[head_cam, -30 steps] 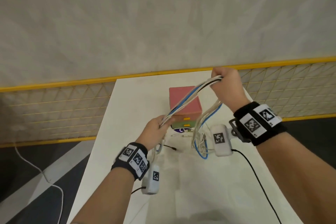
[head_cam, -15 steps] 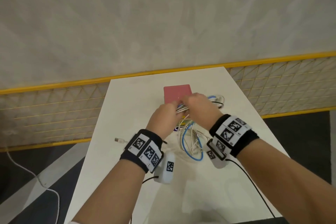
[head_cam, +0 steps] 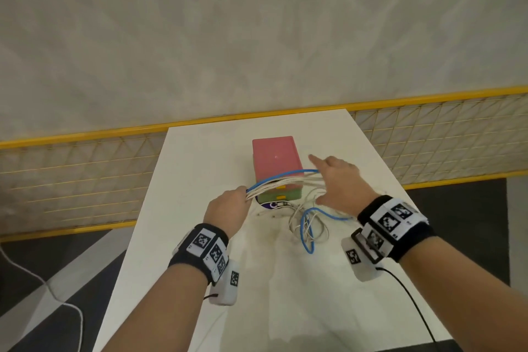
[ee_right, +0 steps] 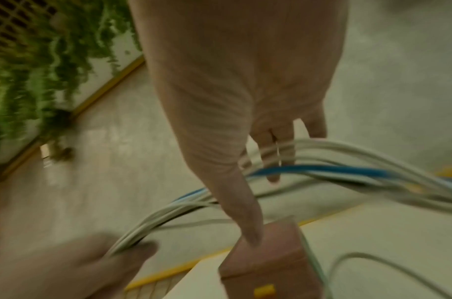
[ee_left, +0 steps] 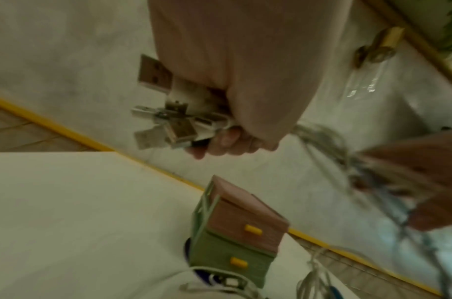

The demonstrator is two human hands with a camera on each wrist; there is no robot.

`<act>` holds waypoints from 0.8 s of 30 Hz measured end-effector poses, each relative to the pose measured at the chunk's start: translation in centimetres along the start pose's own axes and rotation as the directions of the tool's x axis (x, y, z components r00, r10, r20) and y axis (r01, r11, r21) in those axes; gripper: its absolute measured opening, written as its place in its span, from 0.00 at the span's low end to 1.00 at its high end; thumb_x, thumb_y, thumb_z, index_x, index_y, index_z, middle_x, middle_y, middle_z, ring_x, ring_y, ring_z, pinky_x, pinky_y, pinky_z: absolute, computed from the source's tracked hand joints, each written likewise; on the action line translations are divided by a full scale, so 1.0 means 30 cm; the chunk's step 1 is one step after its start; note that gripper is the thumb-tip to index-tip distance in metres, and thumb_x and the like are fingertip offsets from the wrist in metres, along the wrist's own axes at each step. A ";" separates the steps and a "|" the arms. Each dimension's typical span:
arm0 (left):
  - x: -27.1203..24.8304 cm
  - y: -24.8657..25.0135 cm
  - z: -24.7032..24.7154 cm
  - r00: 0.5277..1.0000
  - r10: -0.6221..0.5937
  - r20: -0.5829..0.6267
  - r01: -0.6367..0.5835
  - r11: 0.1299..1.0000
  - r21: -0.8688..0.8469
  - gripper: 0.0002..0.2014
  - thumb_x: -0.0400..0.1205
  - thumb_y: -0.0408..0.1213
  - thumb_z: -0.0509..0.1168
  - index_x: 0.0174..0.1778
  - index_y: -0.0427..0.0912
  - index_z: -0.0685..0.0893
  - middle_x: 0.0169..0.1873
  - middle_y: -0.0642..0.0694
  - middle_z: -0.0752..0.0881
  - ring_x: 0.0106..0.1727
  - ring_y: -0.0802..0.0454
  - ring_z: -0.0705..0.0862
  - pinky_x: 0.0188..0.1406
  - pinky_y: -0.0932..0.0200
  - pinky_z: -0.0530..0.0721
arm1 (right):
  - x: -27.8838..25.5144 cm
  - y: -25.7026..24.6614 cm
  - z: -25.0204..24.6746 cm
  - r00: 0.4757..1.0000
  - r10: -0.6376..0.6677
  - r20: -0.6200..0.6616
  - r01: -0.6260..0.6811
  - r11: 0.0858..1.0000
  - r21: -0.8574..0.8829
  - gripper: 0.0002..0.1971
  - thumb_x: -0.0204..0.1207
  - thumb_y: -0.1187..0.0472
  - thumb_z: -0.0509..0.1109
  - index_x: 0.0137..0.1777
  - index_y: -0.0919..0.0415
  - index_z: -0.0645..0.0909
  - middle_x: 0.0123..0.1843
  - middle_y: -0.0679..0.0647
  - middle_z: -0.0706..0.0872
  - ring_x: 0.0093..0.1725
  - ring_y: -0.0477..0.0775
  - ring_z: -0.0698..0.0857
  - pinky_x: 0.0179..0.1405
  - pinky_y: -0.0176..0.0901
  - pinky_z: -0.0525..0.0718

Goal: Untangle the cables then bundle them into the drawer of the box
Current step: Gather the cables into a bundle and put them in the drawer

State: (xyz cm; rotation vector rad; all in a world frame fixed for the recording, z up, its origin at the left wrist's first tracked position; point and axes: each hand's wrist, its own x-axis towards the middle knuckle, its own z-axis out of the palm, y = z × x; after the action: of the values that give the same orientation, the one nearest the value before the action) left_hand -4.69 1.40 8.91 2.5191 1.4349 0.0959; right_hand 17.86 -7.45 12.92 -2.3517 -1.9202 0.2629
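Note:
A bundle of white cables with one blue cable [head_cam: 283, 180] stretches over the front of the box [head_cam: 276, 159], which has a pink top and a pink and a green drawer with yellow handles [ee_left: 235, 230]. My left hand [head_cam: 228, 207] grips one end of the bundle; several USB plugs [ee_left: 163, 121] stick out of its fist. My right hand [head_cam: 334, 180] is to the right of the box with its fingers straight and spread. The cables [ee_right: 322, 168] run across those fingers. The rest of the cables lie in loose loops [head_cam: 308, 227] on the white table [head_cam: 200, 180].
A dark round sticker or disc [head_cam: 271, 204] shows under the front of the box. Behind the table runs a yellow-framed wire mesh fence [head_cam: 85, 180]. A white cord [head_cam: 57, 300] lies on the floor at the left. Black wires hang from both wrist cameras.
Half a second ago both hands were close together over the box. Now they have moved apart, the right hand has opened, and the bundle is stretched between them.

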 end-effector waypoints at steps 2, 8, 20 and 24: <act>0.002 0.067 -0.023 0.999 0.039 0.037 -0.042 0.996 0.077 0.11 0.88 0.38 0.53 0.56 0.39 0.78 0.48 0.39 0.87 0.47 0.37 0.85 0.38 0.55 0.73 | -0.008 -0.087 0.030 0.982 -0.185 -0.045 0.179 0.977 -0.119 0.44 0.66 0.61 0.75 0.80 0.54 0.57 0.74 0.57 0.68 0.76 0.61 0.66 0.79 0.63 0.59; -0.034 0.167 -0.109 0.964 0.263 0.034 -0.264 0.962 0.066 0.12 0.85 0.45 0.59 0.60 0.48 0.84 0.51 0.47 0.88 0.49 0.44 0.85 0.44 0.56 0.79 | 0.012 -0.183 0.085 0.970 -0.234 -0.064 0.238 0.969 0.069 0.20 0.72 0.67 0.63 0.63 0.53 0.78 0.50 0.55 0.88 0.51 0.61 0.86 0.45 0.50 0.83; -0.068 0.147 -0.210 0.957 0.289 0.017 -0.274 0.923 -0.271 0.13 0.74 0.35 0.71 0.54 0.48 0.80 0.49 0.50 0.85 0.48 0.51 0.84 0.43 0.57 0.83 | -0.033 -0.222 0.046 0.963 -0.232 -0.135 0.251 0.955 0.156 0.09 0.72 0.59 0.65 0.50 0.56 0.83 0.40 0.55 0.88 0.40 0.59 0.85 0.35 0.43 0.73; -0.106 0.147 -0.233 0.939 0.292 -0.180 -0.335 0.669 -0.664 0.12 0.78 0.44 0.73 0.58 0.52 0.84 0.54 0.56 0.84 0.53 0.62 0.82 0.49 0.72 0.79 | -0.035 -0.213 0.038 0.990 -0.069 -0.122 0.118 0.884 0.453 0.07 0.70 0.59 0.61 0.35 0.61 0.77 0.28 0.56 0.81 0.29 0.59 0.78 0.28 0.48 0.75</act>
State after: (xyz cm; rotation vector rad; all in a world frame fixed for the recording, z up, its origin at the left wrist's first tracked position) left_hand -3.87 -2.25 16.95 2.0822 0.7354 0.6480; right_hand 11.29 -7.21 13.03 -1.9190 -1.6881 0.5142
